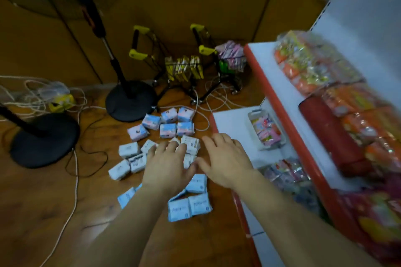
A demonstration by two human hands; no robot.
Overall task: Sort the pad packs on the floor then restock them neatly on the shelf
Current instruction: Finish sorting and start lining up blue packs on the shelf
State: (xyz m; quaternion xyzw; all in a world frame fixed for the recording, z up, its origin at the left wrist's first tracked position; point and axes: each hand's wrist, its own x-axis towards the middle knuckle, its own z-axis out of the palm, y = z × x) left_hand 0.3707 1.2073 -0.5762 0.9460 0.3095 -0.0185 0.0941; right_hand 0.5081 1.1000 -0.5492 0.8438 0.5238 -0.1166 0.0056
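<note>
Left hand (168, 163): centre frame, fingers spread, palm down over the white pad packs; contact cannot be told. Right hand (225, 158): just beside it, fingers spread, holding nothing, thumb tips nearly meeting.

Blue pad packs (189, 205): lower centre on the wooden floor (43, 212), soft square packets with dark lettering, lying flat in a loose cluster, partly hidden by the forearms.
White pad packs (130, 156): centre, left of and beneath the hands, grouped close together.
Pink-and-blue pad packs (168, 122): above centre, set in two short rows, one lying apart at the left.

Shelf (280, 102): right side of frame, red-edged, white boards; lower board carries a clear tray (265, 131) of pink packets, upper board orange wrapped goods, blurred.
Two black round stand bases (130, 104): left and centre left, with white cables (73, 180) trailing across the floor.
Two small wire trolleys (184, 69): upper centre, yellow-handled, filled with packets.
</note>
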